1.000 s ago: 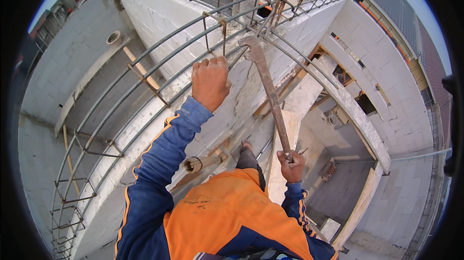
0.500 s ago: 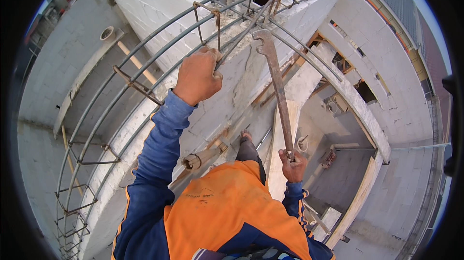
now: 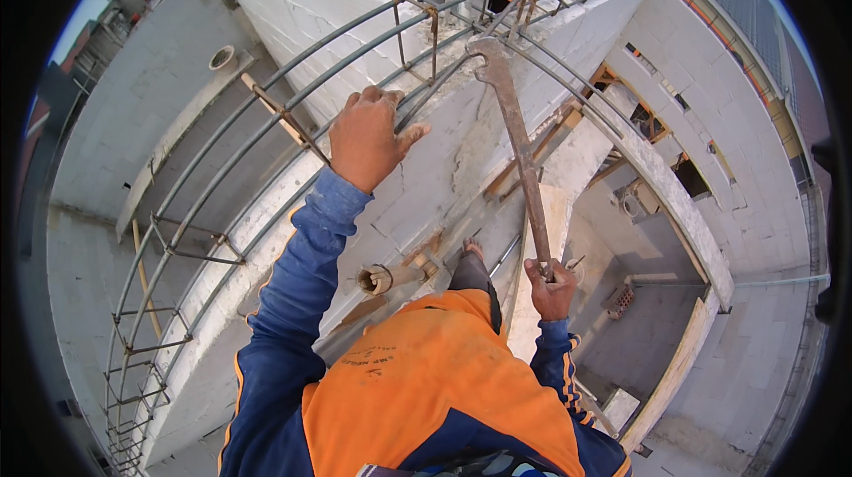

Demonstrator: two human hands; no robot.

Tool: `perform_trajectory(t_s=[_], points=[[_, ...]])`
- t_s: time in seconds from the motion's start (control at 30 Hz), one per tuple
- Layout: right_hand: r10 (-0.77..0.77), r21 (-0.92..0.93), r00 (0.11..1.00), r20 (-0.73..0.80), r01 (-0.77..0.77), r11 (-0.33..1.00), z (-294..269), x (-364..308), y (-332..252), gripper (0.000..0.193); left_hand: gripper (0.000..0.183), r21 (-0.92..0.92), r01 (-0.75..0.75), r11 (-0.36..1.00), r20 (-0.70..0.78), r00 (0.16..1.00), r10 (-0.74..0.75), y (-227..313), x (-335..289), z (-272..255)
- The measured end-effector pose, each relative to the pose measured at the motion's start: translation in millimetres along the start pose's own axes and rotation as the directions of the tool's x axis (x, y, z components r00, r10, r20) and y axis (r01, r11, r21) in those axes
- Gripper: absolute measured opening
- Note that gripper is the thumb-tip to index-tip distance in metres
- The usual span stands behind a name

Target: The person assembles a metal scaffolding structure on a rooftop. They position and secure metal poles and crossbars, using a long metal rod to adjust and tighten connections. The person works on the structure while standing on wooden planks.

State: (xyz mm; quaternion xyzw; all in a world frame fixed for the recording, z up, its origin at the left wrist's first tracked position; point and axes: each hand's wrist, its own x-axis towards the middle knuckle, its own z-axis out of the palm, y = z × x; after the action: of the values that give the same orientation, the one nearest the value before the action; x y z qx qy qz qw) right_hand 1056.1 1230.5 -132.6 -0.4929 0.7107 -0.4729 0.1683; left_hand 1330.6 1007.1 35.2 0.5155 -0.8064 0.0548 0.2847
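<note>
Rebar (image 3: 283, 112) partly behind left fingers (image 3: 371, 96)

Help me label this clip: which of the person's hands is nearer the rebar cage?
Left. The left hand is up at the rebar cage, thumb spread; the right hand is farther off, lower right in the picture, gripping the hooked metal bar.
</note>
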Motion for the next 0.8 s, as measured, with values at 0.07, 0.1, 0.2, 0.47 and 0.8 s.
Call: perform_trajectory(t_s=[0.07,0.1,0.2,0.47,0.8], points=[[-0.016,0.006,1.000,-0.005,0.016,1.000,0,-1,1,0.034,0.042,0.044,0.019,0.999,0.039,0.999,-0.021,1,0,8],[-0.012,-0.004,1.000,-0.006,0.012,1.000,-1,-3,2,0.035,0.041,0.055,0.008,0.998,0.052,0.999,-0.011,0,1,11],[-0.002,-0.040,1.000,0.002,0.002,0.999,-3,-5,4,0.035,0.037,0.055,-0.009,0.998,0.075,0.997,0.004,-3,3,16],[0.028,0.014,1.000,0.011,-0.028,1.000,1,-11,1,0.032,0.028,-0.118,0.044,0.992,0.100,0.994,-0.033,-11,10,9],[-0.093,-0.153,0.977,-0.194,0.063,0.986,-40,36,-16,0.038,0.030,-0.075,0.028,0.997,0.091,0.996,-0.021,-10,8,9]])
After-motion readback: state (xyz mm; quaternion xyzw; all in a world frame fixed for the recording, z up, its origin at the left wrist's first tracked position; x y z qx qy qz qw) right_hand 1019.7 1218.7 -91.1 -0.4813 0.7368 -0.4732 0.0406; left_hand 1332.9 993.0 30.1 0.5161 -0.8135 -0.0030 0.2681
